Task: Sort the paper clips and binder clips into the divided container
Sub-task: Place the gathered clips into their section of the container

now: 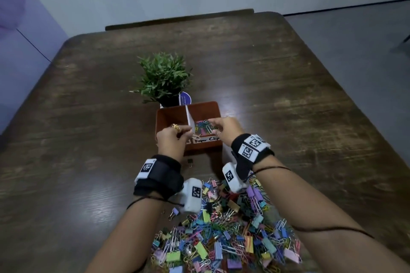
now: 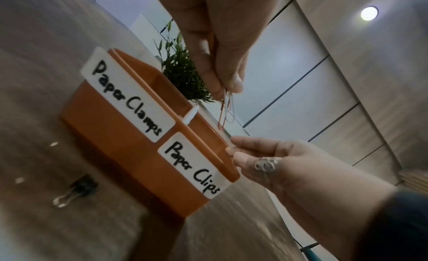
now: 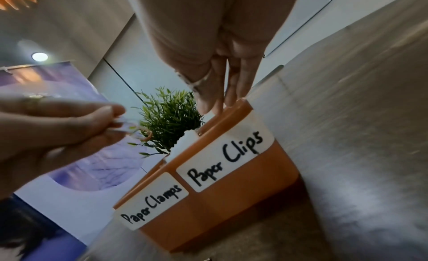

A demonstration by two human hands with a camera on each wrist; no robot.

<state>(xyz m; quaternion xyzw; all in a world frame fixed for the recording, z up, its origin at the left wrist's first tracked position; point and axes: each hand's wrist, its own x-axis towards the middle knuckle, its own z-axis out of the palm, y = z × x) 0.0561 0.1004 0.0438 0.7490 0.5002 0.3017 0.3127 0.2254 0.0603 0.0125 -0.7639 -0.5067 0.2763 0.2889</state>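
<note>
Orange plastic container [image 2: 129, 155], left hand [image 2: 217, 45] pinching thin wire paper clips [image 2: 225, 109], right hand [image 3: 220, 67] fingers straight, relaxed

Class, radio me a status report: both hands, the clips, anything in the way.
Left hand pinching paper clips above container. Right hand open, fingers over the Paper Clips side. Clamps side looks empty. Black binder clip stray in front; nothing blocking.

We're seeing an orange container [image 2: 129, 166] wearing white labels [image 2: 127, 98] with black lettering, multicoloured clips [image 1: 224, 228] glinting below
</note>
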